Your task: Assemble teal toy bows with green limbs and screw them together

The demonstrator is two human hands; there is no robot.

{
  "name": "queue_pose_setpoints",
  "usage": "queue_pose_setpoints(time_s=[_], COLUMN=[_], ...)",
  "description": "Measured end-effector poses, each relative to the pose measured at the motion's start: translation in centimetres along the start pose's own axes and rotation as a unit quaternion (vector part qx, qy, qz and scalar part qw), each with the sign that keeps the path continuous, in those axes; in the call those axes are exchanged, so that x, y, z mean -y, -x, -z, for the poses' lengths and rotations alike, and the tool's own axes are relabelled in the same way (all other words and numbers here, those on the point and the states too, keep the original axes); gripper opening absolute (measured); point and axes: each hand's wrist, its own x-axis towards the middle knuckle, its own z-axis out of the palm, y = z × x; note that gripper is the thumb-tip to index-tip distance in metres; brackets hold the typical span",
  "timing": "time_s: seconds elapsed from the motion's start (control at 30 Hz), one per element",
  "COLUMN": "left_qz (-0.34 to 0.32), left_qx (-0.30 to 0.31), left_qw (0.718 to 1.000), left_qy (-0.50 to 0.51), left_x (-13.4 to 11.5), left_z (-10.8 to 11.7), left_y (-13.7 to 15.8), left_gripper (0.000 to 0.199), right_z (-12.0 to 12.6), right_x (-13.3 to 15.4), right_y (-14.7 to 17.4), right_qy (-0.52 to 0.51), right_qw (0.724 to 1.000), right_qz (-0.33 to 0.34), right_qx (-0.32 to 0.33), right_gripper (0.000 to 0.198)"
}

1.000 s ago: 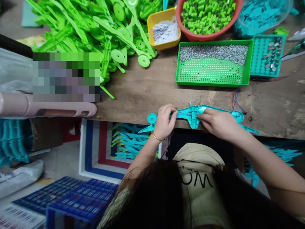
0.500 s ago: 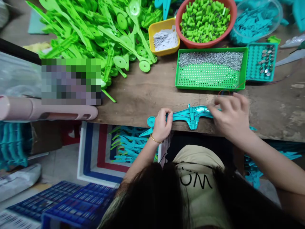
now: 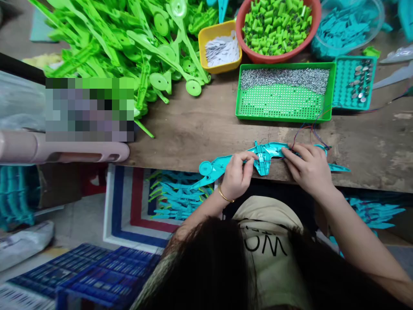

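A long, bow-shaped turquoise plastic shell (image 3: 219, 165) lies along the table's front edge, its hollow side up. My left hand (image 3: 237, 175), wearing a gold bangle, is closed at the shell just left of its ribbed middle block; the thumb and forefinger are pinched together. Whether a thin wire is between those fingertips, I cannot make out. My right hand (image 3: 309, 170) is closed over the shell's right arm, with the fingertips pressed to its inside. Thin red and blue wires (image 3: 314, 129) loop up from beside the right fingers and run off to the right.
A green tray (image 3: 284, 119) of small screws stands behind the shell, beside a turquoise tray (image 3: 371, 82) with metal discs. Further back are a red bowl (image 3: 239, 32) of green cylinders, a yellow bowl (image 3: 222, 69) of white pieces, and piled green shells (image 3: 158, 82). Crates (image 3: 106, 275) stand lower left.
My left hand has slid right along the shell toward its middle block, uncovering the left arm. My right hand has lowered onto the right arm, and the wires now show in loops above it.
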Motion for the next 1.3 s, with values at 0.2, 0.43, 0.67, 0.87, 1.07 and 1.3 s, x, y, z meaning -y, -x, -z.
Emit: queue_pose_setpoints(time_s=[0.2,0.43,0.67,0.87,1.07,1.3], left_qz=[0.007,0.144,0.236,0.263,0.272,0.239], left_qx=[-0.060,-0.283,-0.214,-0.137,-0.153,-0.191], left_qw=[0.996,0.937,0.932,0.920,0.876,0.864], left_qy=[0.072,-0.143,-0.176,-0.256,-0.368,-0.399], left_x=[-1.2,4.0,7.3,4.4,3.8,4.9], left_z=[-0.9,9.0,11.9,10.0,8.3,7.2], left_y=[-0.1,0.3,1.7,3.4,5.3,4.9], left_gripper=[0.008,0.021,0.011,0.016,0.020,0.024], right_z=[-0.2,-0.9,1.1,3.0,3.0,5.1], right_x=[0.3,-0.5,-1.0,-3.6,-5.7,-5.4], right_y=[-0.2,0.7,1.4,1.6,0.8,1.2], right_qy=[-0.010,-0.125,-0.129,-0.034,-0.099,-0.347], right_qw=[1.000,0.987,0.987,0.971,0.945,0.836], right_qz=[-0.006,-0.072,-0.084,-0.235,-0.290,-0.425], right_qx=[-0.018,-0.065,-0.043,0.001,0.117,0.015], right_gripper=[0.035,0.068,0.051,0.043,0.033,0.036])
